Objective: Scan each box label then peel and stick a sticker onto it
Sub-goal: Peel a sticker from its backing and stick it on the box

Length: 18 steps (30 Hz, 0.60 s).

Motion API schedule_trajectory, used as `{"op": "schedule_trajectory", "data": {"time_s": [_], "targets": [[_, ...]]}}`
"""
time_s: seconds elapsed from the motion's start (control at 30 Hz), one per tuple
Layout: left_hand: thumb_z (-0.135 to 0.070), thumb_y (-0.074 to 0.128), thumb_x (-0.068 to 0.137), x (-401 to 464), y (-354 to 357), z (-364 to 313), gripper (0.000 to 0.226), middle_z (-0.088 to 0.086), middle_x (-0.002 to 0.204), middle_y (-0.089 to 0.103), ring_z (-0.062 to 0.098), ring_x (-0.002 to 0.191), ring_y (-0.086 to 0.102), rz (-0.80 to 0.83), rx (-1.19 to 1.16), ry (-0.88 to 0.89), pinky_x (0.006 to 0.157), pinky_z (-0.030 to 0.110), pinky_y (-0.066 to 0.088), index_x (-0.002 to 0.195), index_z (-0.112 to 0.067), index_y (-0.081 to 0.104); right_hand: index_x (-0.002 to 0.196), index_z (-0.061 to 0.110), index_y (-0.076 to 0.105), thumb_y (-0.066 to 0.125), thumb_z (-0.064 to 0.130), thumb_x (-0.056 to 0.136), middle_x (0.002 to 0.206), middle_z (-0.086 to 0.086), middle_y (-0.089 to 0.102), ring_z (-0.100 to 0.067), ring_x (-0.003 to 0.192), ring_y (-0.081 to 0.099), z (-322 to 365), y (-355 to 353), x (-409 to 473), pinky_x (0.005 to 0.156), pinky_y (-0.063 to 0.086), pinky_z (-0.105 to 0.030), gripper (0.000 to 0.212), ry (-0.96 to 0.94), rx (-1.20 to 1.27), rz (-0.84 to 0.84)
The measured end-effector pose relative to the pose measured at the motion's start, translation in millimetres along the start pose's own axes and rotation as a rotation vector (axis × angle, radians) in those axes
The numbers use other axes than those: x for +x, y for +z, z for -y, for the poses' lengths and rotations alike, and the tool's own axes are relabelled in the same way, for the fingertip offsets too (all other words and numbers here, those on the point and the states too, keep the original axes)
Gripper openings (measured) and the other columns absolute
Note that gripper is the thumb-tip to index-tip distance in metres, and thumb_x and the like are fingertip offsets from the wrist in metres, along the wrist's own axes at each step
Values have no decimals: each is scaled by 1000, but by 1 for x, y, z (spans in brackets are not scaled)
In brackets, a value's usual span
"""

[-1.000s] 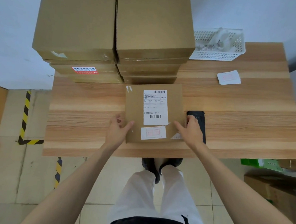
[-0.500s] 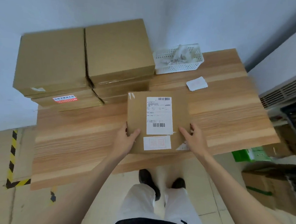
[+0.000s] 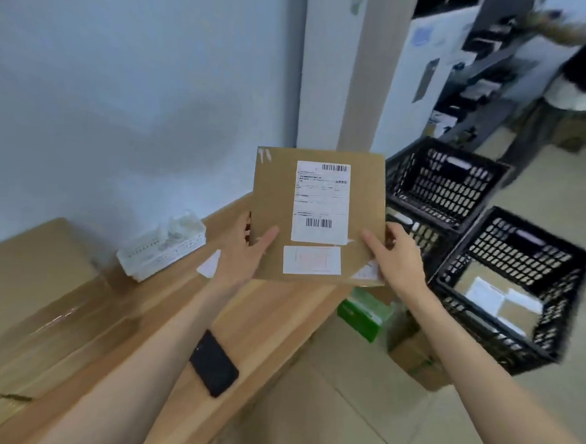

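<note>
Nearest the camera, a flat black rectangular handheld device (image 3: pixel 214 364) lies on the light wooden desk (image 3: pixel 272 309), between the two forearms. Just beyond, the left hand (image 3: pixel 245 249) and the right hand (image 3: pixel 397 259) hold a flat brown cardboard box (image 3: pixel 275 200) by its lower corners, thumbs curled over the top face and fingers hidden underneath, so it hangs in the air off the desk's end, face up. On that face a white printed shipping label (image 3: pixel 321 203) with barcodes sits above a smaller white rectangular sticker with faint red print (image 3: pixel 312 260), so this box looks finished and ready to be put away. Past the right hand stand black perforated plastic crates; the nearer one (image 3: pixel 519 253) has a labelled box in its bottom, and another (image 3: pixel 448 186) stands behind it. Going well from here probably means keeping the box level, carrying it across over the nearer crate's rim, and lowering it flat onto the box inside rather than dropping it, label upward, before releasing both hands together. Farther left on the desk sits a white slotted plastic basket (image 3: pixel 161 248).
</note>
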<state>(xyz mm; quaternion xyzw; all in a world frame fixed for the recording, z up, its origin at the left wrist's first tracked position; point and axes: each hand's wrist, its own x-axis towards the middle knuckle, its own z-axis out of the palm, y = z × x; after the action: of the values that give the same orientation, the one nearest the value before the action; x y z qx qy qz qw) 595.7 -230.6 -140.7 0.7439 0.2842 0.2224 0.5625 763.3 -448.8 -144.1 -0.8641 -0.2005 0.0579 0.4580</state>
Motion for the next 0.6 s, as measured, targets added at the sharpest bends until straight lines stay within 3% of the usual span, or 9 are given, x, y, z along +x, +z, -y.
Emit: {"op": "schedule_trajectory", "data": {"time_s": [0.1, 0.2, 0.23, 0.37, 0.5, 0.6], "targets": [[-34, 64, 100, 14, 72, -41, 38, -16, 118, 65, -2, 98, 65, 135, 9, 61, 71, 7, 50, 134, -30, 47, 136, 24, 54, 61, 51, 94, 119, 10, 65, -14, 104, 63, -28, -75, 4, 91, 55, -40, 51, 24, 22, -132], [-39, 68, 95, 25, 148, -62, 50, -7, 127, 66, 6, 99, 68, 221, -21, 107, 84, 26, 55, 139, -30, 47, 133, 23, 54, 62, 53, 93, 119, 8, 66, -15, 102, 65, -67, -143, 2, 88, 57, -43, 50, 65, 14, -243], [-40, 69, 94, 27, 172, -69, 53, -6, 127, 66, 7, 98, 67, 247, -16, 122, 82, 25, 54, 140, -30, 46, 132, 22, 55, 62, 52, 93, 117, 8, 66, -16, 101, 65, -79, -163, 0, 87, 57, -45, 50, 83, 19, -273], [-42, 68, 95, 29, 257, -95, 69, -10, 131, 61, -2, 100, 63, 409, 17, 164, 83, 23, 51, 153, -29, 34, 136, 19, 53, 63, 47, 94, 118, 7, 64, -17, 104, 65, -122, -230, -11, 88, 57, -41, 51, 158, 53, -357], [-41, 65, 97, 32, 323, -110, 65, -12, 134, 61, 6, 110, 63, 572, 44, 181, 95, 35, 54, 154, -32, 35, 141, 25, 48, 62, 50, 94, 124, 12, 62, -12, 105, 63, -162, -273, -18, 90, 56, -39, 56, 223, 39, -414], [-40, 66, 96, 37, 367, -116, 64, -12, 133, 60, 6, 112, 61, 647, 55, 186, 97, 39, 54, 152, -30, 38, 133, 24, 54, 61, 44, 96, 115, 11, 64, 1, 93, 61, -186, -297, -20, 74, 51, -21, 41, 265, 36, -442]]}}
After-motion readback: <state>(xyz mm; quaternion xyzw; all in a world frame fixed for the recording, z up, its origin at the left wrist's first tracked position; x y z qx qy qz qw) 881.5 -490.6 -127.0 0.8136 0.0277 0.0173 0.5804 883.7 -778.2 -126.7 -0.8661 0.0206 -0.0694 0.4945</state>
